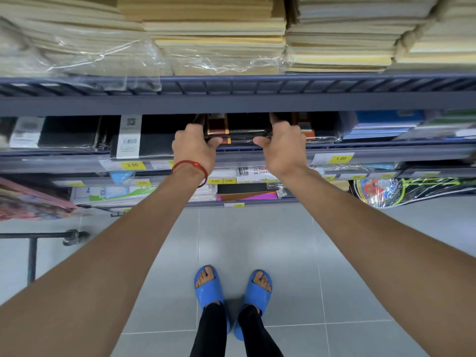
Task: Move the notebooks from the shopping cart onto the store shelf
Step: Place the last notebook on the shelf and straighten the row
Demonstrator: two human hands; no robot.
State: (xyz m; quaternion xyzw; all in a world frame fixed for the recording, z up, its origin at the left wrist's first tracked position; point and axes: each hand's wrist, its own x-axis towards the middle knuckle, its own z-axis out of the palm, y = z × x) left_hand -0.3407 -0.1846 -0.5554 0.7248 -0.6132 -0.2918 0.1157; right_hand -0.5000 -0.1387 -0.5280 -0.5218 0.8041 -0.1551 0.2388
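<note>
- We see both hands up at the middle tier of the store shelf (77, 161), with the arms stretched forward from the bottom corners of the view.
- The left hand (194, 148) grips the left end of a small stack of notebooks (239, 131). Its thumb is hooked along the stack's lower front edge and its fingers reach back into the shelf.
- The right hand (282, 148) grips the right end the same way, thumb pointing inward. The hands stand apart with the stack clamped between them.
- The notebooks are dark with brown and orange bands and have a glossy sheen. They sit just inside the shelf opening, under the grey rail (231, 105) of the tier above.
- We cannot tell whether the stack already rests on the shelf board or hangs in the grip.
- A red bracelet (190, 167) circles the left wrist.
- Left of the stack lies a black notebook (159, 148) with a white barcode label (128, 136). To the right lie blue-covered books (381, 127).
- Yellow price tags reading 2.00 (132, 165) and 1.00 (340, 158) sit on the shelf's front edge.
- Cream paper stacks (219, 34), some in clear wrap, fill the tier above.
- Below us are blue slippers (208, 287) on grey floor tiles (360, 253).
- A black metal frame (32, 253) with a wheel (74, 237) shows at the left edge.
</note>
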